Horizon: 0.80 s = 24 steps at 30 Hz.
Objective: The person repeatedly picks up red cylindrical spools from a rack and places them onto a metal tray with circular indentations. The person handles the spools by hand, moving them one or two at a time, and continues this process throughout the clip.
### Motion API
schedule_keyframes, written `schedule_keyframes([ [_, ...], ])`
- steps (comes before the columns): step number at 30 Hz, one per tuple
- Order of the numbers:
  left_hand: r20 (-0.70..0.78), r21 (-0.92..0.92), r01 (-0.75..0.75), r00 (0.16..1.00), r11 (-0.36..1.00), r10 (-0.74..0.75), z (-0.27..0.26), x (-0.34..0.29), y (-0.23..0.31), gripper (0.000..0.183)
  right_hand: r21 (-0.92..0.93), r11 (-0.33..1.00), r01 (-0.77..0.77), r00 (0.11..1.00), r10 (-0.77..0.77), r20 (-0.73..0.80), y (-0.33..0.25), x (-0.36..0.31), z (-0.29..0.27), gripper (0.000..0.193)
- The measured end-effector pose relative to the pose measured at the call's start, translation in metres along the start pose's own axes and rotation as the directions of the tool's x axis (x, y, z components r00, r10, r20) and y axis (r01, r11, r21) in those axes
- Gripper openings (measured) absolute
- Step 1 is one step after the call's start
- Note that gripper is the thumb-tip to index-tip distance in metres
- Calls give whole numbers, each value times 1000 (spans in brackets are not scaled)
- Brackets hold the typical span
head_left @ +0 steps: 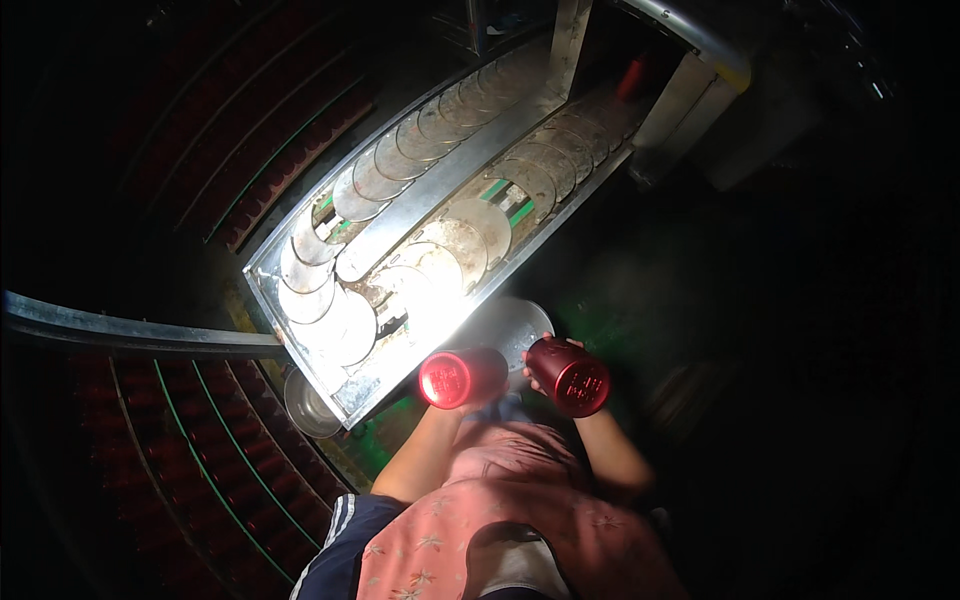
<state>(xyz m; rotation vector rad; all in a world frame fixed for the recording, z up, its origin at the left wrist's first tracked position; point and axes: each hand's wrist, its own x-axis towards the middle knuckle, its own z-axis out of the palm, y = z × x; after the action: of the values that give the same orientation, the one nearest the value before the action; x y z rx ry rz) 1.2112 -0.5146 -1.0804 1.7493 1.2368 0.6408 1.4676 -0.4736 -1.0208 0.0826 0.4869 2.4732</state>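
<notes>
Each hand's fingers clench a red can, left hand (478, 372) and right hand (545, 368), near the conveyor's (420, 215) lit end, where glare and surrounding darkness could cause a misplaced can (462, 378) or a slip.

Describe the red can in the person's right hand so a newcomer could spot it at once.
Find the long metal conveyor lined with round silver discs. Just off its brightly lit near end, two red cans are held up; the right hand grips the red can farther from the conveyor, tilted, its end darker.

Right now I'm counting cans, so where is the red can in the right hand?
The red can sits right of centre in the head view, in the right hand, beside the round metal disc.
</notes>
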Motion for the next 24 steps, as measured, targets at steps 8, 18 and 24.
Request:
schedule_keyframes([
  [8, -569, -732, -104, 638, 673, -520, -129, 122, 61, 28, -897, 156, 414, 491, -868, 76, -184, 62, 98, 41],
  [18, -503, 444, 23, 834, 896, 228, -126, 307, 76, 39, -450, -832, -324, 627, -545, 556, -269, 276, 107, 48],
  [24, -446, 418, 59, 883, 906, 148, -117, 347, 113, 39, -525, -815, -244, 527, -566, 634, -338, 271, 130, 58],
])
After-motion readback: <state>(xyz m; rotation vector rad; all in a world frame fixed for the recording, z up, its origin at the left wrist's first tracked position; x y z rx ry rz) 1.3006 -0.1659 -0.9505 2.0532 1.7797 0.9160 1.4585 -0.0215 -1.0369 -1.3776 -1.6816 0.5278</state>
